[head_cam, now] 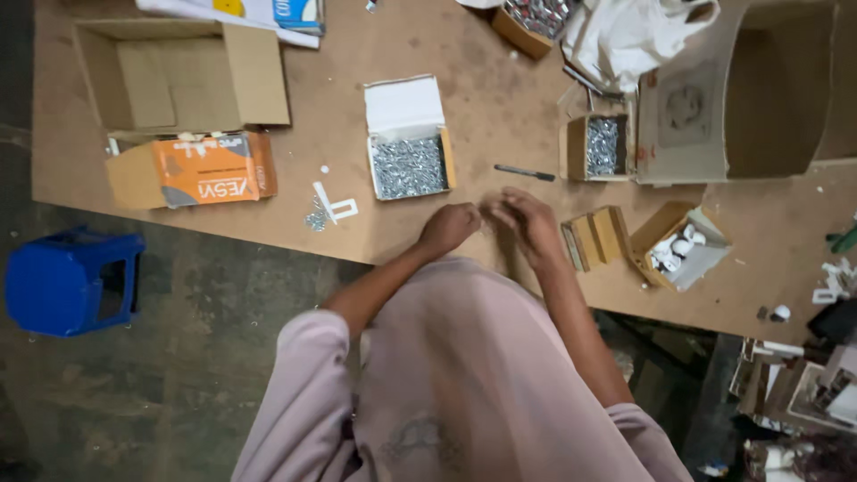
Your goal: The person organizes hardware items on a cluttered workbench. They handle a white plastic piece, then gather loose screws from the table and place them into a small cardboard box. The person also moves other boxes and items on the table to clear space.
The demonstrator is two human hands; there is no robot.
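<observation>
The brown worktop fills the view. At eleven o'clock sits an empty cardboard box. At twelve o'clock of the hands is a small box of silvery screws. The left hand is fisted and the right hand curled; what they pinch is blurred.

Desk plain brown fibreboard, speckled. Open screw box white lid, tan sides, silver screws inside. Orange carton with white lettering and a grey patch. Stool bright blue. Sleeves pale pink. Floor dark mottled grey. Small box tan, white parts inside. Plastic bag white.
</observation>
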